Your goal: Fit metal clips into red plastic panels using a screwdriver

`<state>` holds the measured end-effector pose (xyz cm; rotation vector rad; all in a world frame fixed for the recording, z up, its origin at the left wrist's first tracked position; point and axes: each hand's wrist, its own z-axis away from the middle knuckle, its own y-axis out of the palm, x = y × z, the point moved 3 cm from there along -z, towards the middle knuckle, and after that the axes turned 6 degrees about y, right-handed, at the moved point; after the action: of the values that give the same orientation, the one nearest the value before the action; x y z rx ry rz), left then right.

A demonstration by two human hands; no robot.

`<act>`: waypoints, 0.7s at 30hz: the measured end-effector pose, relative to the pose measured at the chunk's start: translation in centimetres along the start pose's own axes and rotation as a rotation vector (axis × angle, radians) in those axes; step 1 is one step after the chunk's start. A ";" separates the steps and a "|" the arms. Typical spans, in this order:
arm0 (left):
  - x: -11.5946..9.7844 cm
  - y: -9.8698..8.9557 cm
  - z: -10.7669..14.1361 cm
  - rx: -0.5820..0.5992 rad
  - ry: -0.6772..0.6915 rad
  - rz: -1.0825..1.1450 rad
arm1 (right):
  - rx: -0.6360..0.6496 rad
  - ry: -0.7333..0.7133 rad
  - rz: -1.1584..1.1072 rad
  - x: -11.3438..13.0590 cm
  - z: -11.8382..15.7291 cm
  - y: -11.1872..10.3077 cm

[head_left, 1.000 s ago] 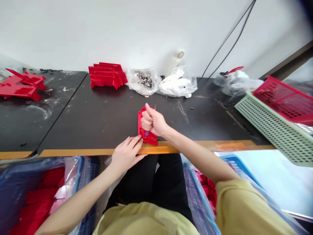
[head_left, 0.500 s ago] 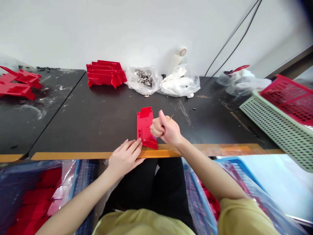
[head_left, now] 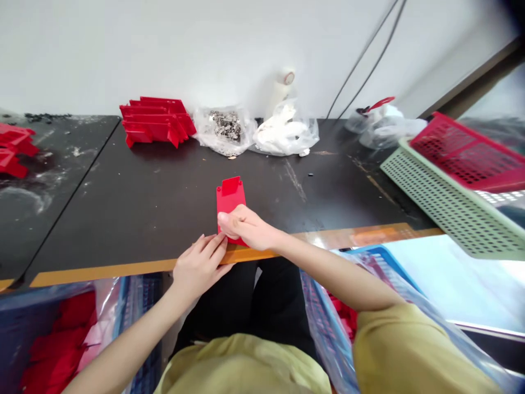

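One red plastic part (head_left: 230,203) lies at the desk's (head_left: 164,202) front edge; the left hand (head_left: 199,265), fingers extended, touches it. The right hand's (head_left: 247,227) grip is curled over it, contents hidden.

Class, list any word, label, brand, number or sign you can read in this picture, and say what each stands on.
There is no readable text in view.
White roll: a reddish ring-shaped mark on its round end, too small to tell whether it holds print.
Red plastic part: no lettering visible, though the right hand covers some of it.
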<state>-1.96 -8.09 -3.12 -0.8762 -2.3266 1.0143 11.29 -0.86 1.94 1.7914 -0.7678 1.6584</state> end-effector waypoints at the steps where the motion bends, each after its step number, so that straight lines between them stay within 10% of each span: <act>1: 0.0 -0.1 -0.1 0.000 -0.002 0.007 | 0.005 0.010 0.038 0.1 -0.1 0.3; 7: 0.2 -0.6 -0.6 0.058 -0.037 0.084 | -0.158 0.037 0.200 1.0 -0.2 0.1; 16: 0.8 -0.9 -1.4 0.083 -0.211 0.216 | -0.825 0.059 0.520 -1.2 4.6 -10.3; 21: 0.3 -0.2 -2.2 0.024 -0.199 0.212 | -0.875 -0.047 0.726 -2.1 6.4 -9.3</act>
<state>-0.90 -6.87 -1.57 -1.0744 -2.4148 1.2660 22.38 0.67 -0.78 0.9583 -1.9543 1.2949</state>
